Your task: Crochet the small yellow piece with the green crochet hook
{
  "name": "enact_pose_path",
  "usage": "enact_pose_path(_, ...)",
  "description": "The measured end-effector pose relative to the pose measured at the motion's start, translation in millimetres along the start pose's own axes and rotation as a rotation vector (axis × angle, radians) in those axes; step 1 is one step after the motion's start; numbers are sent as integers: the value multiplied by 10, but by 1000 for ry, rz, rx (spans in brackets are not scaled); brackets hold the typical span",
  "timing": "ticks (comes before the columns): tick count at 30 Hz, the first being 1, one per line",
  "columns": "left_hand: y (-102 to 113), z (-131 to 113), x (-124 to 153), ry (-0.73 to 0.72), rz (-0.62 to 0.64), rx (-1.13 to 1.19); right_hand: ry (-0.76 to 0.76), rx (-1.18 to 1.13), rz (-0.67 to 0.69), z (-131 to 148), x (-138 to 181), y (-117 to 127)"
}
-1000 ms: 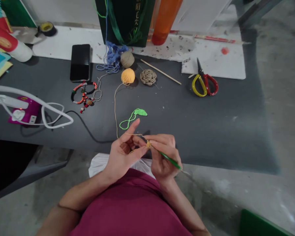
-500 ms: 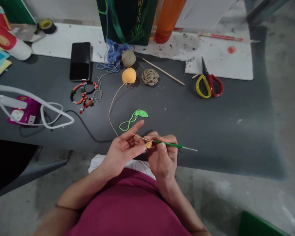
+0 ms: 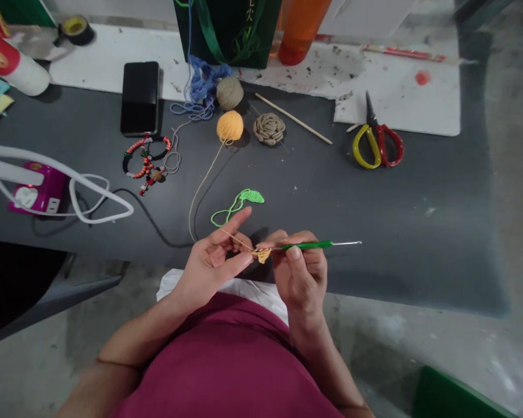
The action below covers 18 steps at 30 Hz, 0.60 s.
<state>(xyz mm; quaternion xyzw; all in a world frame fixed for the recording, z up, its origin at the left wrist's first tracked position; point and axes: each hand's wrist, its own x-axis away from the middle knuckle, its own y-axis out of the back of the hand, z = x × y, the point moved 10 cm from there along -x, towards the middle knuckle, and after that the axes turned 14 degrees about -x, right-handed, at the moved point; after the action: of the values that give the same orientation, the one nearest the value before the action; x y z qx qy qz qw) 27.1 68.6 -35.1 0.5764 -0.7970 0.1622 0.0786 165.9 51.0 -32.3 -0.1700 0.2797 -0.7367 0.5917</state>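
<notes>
My right hand [image 3: 302, 273] grips a green-handled crochet hook [image 3: 318, 245], its metal end pointing right. The hook's working end meets a small yellow crochet piece [image 3: 263, 254] that my left hand [image 3: 214, 259] pinches, index finger raised with the yellow yarn over it. That strand runs up across the dark grey table [image 3: 375, 209] to an orange-yellow yarn ball [image 3: 229, 125]. A small green crocheted leaf with a loose tail [image 3: 243, 201] lies just beyond my hands.
Farther back lie a beige yarn ball [image 3: 229, 92], blue yarn [image 3: 203, 87], a beige crocheted flower [image 3: 269, 128], a wooden stick [image 3: 293, 118], yellow-and-red scissors [image 3: 377, 141], a black phone [image 3: 140, 97] and beaded bracelets [image 3: 145, 162]. A purple power strip [image 3: 37, 194] with white cables sits left.
My right hand has turned the hook from pointing down-right to lying level, pointing right. The yarn strand from the ball has pulled straighter. The left hand stays put.
</notes>
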Motion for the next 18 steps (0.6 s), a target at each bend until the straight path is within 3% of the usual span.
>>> enact_pose_path(18, 42, 0, 36, -37, 19, -34, 22, 48, 76, 84, 10, -45)
